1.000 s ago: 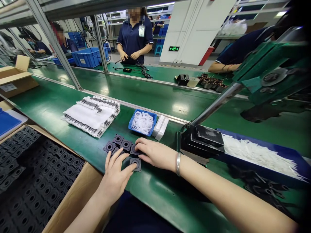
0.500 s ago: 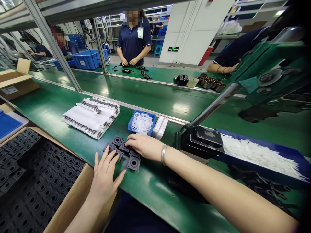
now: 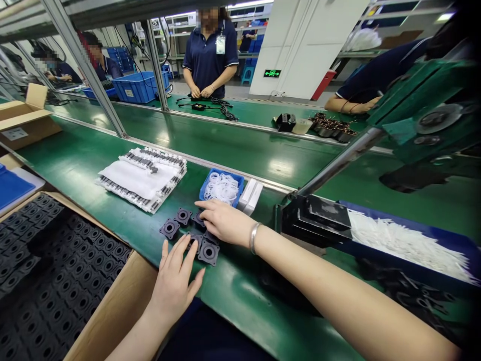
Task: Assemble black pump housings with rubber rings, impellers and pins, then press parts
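My left hand [image 3: 172, 283] and right hand [image 3: 225, 223] work over a small cluster of square black parts [image 3: 170, 228] on the green table [image 3: 240, 286], as seen from my distant post. The left, fingers spread and loosely bent, touches one part near its fingertips and has nothing in its grasp. The right reaches in with curled fingers at the cluster's far right side, partly covering parts there; whether it grips one, I cannot tell. Two parts lie beyond the left fingertips, and another sits between the hands, nearest me. Just past my right hand stands a blue bin [image 3: 204, 197] of white rings, beside white boxes [image 3: 251, 196]. Left of my left hand, a cardboard box [image 3: 112, 306] holds rows of similar black parts.
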`<state>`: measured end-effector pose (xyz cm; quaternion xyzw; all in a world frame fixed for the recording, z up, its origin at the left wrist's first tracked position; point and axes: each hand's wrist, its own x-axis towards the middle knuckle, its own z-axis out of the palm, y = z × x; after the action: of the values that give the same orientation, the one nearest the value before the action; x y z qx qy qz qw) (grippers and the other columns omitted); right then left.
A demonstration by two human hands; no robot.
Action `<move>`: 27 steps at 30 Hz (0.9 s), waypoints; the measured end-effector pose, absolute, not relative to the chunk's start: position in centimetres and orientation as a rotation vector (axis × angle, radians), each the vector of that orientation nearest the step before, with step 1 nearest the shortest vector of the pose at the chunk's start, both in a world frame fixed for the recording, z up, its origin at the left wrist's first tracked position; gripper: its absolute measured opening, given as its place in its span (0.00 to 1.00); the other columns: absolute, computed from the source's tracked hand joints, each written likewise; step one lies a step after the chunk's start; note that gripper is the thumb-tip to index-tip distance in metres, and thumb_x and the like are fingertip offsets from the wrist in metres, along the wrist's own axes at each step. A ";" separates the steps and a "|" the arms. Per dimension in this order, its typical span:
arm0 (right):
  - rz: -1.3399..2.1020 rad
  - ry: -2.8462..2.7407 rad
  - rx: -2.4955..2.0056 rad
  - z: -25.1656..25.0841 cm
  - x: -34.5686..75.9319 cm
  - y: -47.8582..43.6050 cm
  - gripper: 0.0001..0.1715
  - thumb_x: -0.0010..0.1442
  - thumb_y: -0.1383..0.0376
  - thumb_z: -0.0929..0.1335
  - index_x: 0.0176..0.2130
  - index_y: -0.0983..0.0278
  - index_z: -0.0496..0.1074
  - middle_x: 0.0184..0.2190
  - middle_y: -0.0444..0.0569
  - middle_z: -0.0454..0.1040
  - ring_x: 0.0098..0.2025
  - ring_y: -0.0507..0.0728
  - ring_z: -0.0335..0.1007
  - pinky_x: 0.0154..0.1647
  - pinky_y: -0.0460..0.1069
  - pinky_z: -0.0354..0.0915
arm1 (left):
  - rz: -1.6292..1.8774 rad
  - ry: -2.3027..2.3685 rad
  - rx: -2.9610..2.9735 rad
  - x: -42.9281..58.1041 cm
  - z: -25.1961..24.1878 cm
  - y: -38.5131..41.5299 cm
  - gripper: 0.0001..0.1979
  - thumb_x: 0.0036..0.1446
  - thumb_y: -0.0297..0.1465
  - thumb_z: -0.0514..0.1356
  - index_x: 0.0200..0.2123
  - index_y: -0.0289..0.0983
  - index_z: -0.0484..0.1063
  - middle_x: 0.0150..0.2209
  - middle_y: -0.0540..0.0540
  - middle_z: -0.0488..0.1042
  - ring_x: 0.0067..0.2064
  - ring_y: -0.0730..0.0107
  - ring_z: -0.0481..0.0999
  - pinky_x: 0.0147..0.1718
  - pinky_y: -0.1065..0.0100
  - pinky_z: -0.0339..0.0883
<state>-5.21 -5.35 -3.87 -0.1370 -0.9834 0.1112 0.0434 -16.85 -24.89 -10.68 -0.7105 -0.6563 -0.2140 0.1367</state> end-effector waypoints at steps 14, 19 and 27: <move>0.494 -3.091 -0.389 -3.1 -4.8 -5.9 0.14 0.68 0.67 0.63 0.48 0.66 0.75 0.44 0.56 0.72 0.42 0.57 0.71 0.46 0.51 0.67 | -0.792 -1.860 -2.090 -17.1 -11.2 -24.5 0.29 0.62 0.26 0.60 0.65 0.34 0.57 0.60 0.32 0.68 0.63 0.52 0.67 0.64 0.46 0.60; 0.581 -3.059 -0.459 -2.1 -3.6 -5.6 0.16 0.68 0.67 0.63 0.53 0.67 0.71 0.47 0.56 0.73 0.46 0.58 0.73 0.49 0.52 0.68 | -0.913 -1.990 -2.156 -17.6 -11.1 -24.4 0.36 0.63 0.32 0.61 0.69 0.39 0.48 0.65 0.33 0.60 0.66 0.51 0.64 0.61 0.52 0.66; 0.730 -3.012 -0.623 -2.2 -1.4 -5.6 0.21 0.67 0.67 0.64 0.57 0.71 0.67 0.54 0.62 0.72 0.53 0.63 0.73 0.55 0.57 0.69 | -1.029 -2.180 -2.427 -19.1 -9.9 -22.0 0.49 0.58 0.42 0.65 0.71 0.46 0.36 0.71 0.35 0.45 0.71 0.46 0.50 0.65 0.44 0.57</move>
<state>-1.36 -5.60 -2.24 -0.1972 -0.9527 0.2310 -0.0097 -19.12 -22.00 -9.89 -0.7026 -0.6311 -0.2980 -0.1391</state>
